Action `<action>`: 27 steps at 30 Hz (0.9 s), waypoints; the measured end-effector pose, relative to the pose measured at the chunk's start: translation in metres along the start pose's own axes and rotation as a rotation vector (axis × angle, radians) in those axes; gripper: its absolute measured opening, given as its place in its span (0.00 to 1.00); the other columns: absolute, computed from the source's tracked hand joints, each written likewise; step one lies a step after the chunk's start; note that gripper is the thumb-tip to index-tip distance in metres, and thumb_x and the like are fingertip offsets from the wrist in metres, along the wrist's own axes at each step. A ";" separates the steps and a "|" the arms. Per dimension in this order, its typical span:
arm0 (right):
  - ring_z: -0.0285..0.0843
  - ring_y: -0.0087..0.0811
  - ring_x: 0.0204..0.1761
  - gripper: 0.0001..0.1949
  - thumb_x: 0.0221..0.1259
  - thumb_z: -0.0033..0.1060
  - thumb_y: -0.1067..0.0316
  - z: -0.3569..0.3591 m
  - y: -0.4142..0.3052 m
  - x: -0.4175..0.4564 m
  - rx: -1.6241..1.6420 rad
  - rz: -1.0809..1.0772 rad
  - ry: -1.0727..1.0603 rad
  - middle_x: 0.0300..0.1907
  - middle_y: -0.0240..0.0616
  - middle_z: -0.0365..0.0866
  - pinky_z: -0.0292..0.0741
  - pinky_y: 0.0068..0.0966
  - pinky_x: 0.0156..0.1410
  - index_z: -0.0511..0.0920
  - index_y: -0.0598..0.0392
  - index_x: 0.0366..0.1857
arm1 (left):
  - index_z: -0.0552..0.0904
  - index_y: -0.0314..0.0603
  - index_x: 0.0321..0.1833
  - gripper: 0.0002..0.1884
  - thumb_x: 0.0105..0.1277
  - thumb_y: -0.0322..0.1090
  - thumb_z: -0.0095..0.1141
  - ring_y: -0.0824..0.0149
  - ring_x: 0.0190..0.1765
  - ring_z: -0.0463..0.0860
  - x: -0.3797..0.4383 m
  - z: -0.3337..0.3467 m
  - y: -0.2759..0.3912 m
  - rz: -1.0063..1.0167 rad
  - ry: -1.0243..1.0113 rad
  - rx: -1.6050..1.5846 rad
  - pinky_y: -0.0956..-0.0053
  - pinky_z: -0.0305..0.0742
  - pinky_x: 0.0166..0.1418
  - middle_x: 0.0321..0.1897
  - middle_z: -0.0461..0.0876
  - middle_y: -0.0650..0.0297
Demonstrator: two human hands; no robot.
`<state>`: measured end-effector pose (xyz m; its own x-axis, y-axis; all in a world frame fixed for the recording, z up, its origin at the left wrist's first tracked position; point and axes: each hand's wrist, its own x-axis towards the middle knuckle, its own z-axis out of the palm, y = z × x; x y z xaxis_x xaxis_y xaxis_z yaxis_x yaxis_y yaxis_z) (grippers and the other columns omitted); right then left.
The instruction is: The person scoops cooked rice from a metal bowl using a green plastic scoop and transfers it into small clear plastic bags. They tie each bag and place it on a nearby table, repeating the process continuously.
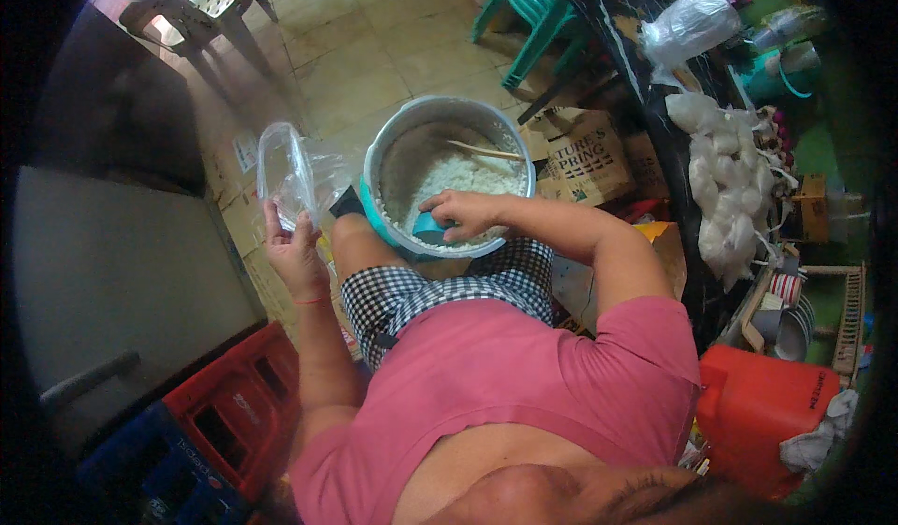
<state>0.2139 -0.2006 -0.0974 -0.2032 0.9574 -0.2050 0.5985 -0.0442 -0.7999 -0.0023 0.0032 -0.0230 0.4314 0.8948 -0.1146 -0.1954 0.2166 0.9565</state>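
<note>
My left hand (293,253) holds up a clear plastic bag (286,171), its mouth spread in a loop above the fingers. Between my knees stands a large metal pot (390,115) with white cooked rice (466,180) in it. My right hand (466,213) is inside the pot near its front wall, gripping a blue cup (429,228) at the rice. Part of the cup is hidden under my fingers. A wooden stick or spoon handle (487,150) rests in the rice, leaning on the right rim. Something teal (372,213) shows around the pot's left side.
Right of me is a black marble-patterned table (656,125) with knotted plastic bags of white contents (726,181). Cardboard boxes (593,153) and stacked green stools (537,13) stand beyond the pot. Red (242,406) and blue crates (168,465) are at left, by a grey refrigerator-like cabinet (126,265). A red container (761,413) stands right.
</note>
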 end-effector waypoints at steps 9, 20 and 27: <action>0.66 0.51 0.59 0.10 0.40 0.67 0.65 -0.015 -0.006 0.009 -0.207 0.078 0.128 0.56 0.49 0.71 0.74 0.39 0.50 0.76 0.57 0.24 | 0.64 0.33 0.66 0.31 0.57 0.24 0.57 0.66 0.43 0.79 -0.008 0.002 0.002 0.335 0.231 0.548 0.75 0.75 0.40 0.55 0.74 0.55; 0.60 0.51 0.62 0.13 0.49 0.58 0.62 -0.020 0.042 0.053 -0.898 0.469 0.118 0.58 0.39 0.68 0.72 0.54 0.54 0.80 0.45 0.41 | 0.66 0.27 0.62 0.31 0.54 0.28 0.55 0.43 0.52 0.74 -0.018 0.068 -0.085 0.681 -0.107 0.938 0.58 0.67 0.57 0.55 0.71 0.40; 0.70 0.51 0.53 0.13 0.42 0.58 0.67 -0.027 0.031 0.039 -0.791 0.309 0.055 0.54 0.37 0.73 0.77 0.44 0.48 0.83 0.48 0.36 | 0.67 0.29 0.62 0.31 0.50 0.27 0.55 0.47 0.43 0.73 -0.017 0.076 -0.102 0.628 0.076 0.966 0.58 0.66 0.52 0.39 0.77 0.45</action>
<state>0.2458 -0.1565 -0.1148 0.0839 0.9487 -0.3049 0.9905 -0.1128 -0.0782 0.0774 -0.0634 -0.0978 0.4367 0.7671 0.4700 0.4122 -0.6350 0.6534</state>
